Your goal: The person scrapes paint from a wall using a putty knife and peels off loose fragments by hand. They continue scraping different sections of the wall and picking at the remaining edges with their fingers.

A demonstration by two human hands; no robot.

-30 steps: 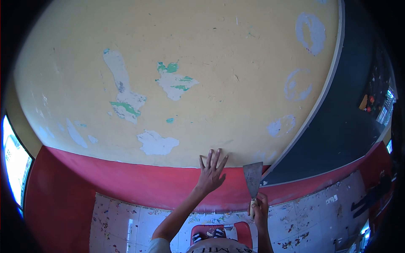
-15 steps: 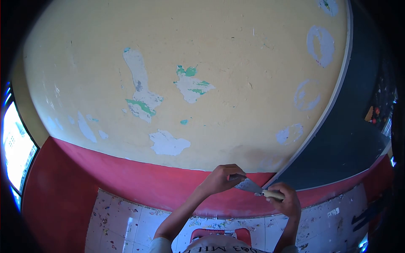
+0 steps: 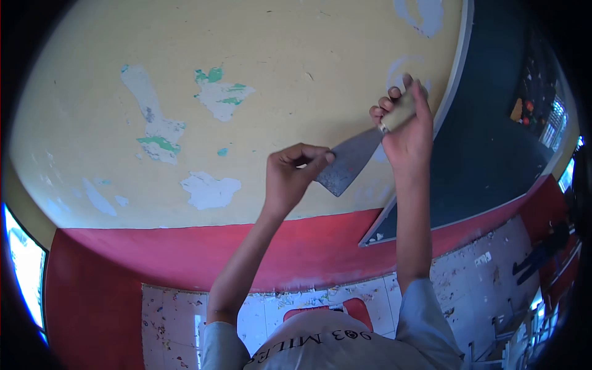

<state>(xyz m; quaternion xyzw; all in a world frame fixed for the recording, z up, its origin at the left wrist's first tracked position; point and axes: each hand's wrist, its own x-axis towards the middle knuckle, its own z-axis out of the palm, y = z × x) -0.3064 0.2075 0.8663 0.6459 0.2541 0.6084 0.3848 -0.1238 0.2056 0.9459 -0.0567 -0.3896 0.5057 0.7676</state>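
The right hand (image 3: pixel 408 140) grasps the wooden-looking handle (image 3: pixel 401 115) of a putty knife (image 3: pixel 353 161), palm turned toward the camera, with the thumb on one side of the handle and the fingers curled on the other. The left hand (image 3: pixel 288 177) pinches the knife's metal blade between thumb and bent fingers, close to its broad end. The knife is thus held by both hands at a slant, handle up and to the right, broad end down and to the left, its grey face marked with darker smudges. It is held in front of a cream-painted wall (image 3: pixel 280 74); whether any part of it touches the paint cannot be told. Left of the hands, irregular pale patches show in the cream paint, several with bits of green, among them a whitish patch (image 3: pixel 211 190) low down. Beneath the cream runs a red-painted band (image 3: pixel 185 250). Right of the right forearm is a dark green board (image 3: pixel 484 151) with a light frame (image 3: pixel 455 92). Below, the person's light shirt (image 3: pixel 327 351) carries dark lettering, partly hiding a red seat (image 3: pixel 357 310) on the tiled floor (image 3: pixel 450 265), where flakes lie scattered. A bright window (image 3: pixel 24 259) stands at far left.
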